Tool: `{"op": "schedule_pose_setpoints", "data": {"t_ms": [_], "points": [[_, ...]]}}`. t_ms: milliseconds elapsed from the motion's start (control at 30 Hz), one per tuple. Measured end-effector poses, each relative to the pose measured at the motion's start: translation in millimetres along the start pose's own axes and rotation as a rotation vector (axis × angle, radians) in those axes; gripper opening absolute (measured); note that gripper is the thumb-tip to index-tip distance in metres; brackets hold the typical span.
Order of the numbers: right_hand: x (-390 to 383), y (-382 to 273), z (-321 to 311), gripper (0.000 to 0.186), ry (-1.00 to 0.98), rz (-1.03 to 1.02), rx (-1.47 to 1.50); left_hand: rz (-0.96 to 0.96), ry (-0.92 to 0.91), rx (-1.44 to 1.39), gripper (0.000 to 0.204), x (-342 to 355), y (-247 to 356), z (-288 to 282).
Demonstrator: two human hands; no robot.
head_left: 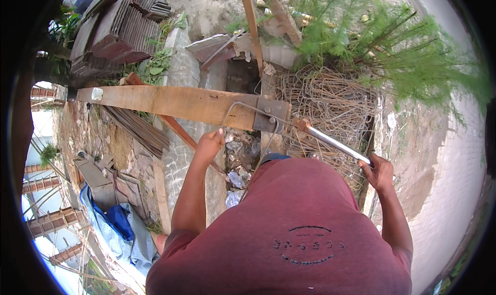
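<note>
My left hand (pixel 209 144) is closed in a pinch on the lower end of a thin, bent steel rod (pixel 228 110). The rod arches over a long wooden plank (pixel 175 101) and runs through the pins on a dark metal plate (pixel 281 109) at the plank's right end. In my right hand (pixel 378 173) is the far-right end of a rebar bending bar (pixel 338 144), a silvery tube with a rusty head. That head lies close beside the plate; whether it touches the rod I cannot tell.
Beyond the bar lies a heap of bent steel stirrups (pixel 330 91). Straight rods (pixel 137 130) are bundled below the plank at left. Stacked roof tiles (pixel 126 32) stand far left, leafy green branches (pixel 372 42) hang at far right, and a blue tarp (pixel 116 228) lies lower left.
</note>
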State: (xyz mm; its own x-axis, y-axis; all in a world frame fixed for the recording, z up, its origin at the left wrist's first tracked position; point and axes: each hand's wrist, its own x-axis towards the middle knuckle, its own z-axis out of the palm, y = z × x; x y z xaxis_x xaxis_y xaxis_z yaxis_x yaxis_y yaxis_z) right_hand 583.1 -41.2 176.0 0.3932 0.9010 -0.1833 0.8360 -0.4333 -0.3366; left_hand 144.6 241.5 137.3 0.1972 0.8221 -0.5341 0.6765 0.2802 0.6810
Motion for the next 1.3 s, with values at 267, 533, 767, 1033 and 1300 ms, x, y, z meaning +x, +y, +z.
{"op": "schedule_pose_setpoints", "data": {"t_ms": [267, 533, 767, 1033, 1300], "points": [[19.9, -19.3, -5.6, 0.066, -0.389, 0.122, 0.271, -0.088, -0.035, -0.016, 0.051, 4.8, 2.6, 2.4], [25.2, -12.1, -0.5, 0.064, -0.433, 0.079, 0.137, -0.117, -0.015, 0.023, 0.046, 5.4, 3.8, 1.4], [25.9, -13.1, 4.4, 0.064, -0.358, 0.039, 0.171, -0.097, -0.063, -0.048, 0.045, 1.6, 13.9, -3.1], [74.8, 19.2, 5.9, 0.036, -0.045, -0.239, -0.009, -0.178, -0.089, -0.038, 0.045, 0.1, 19.2, -7.6], [223.2, -0.3, -26.6, 0.021, 0.257, -0.718, -0.375, -0.226, -0.14, -0.164, 0.047, 6.6, 8.5, -8.1]]}}
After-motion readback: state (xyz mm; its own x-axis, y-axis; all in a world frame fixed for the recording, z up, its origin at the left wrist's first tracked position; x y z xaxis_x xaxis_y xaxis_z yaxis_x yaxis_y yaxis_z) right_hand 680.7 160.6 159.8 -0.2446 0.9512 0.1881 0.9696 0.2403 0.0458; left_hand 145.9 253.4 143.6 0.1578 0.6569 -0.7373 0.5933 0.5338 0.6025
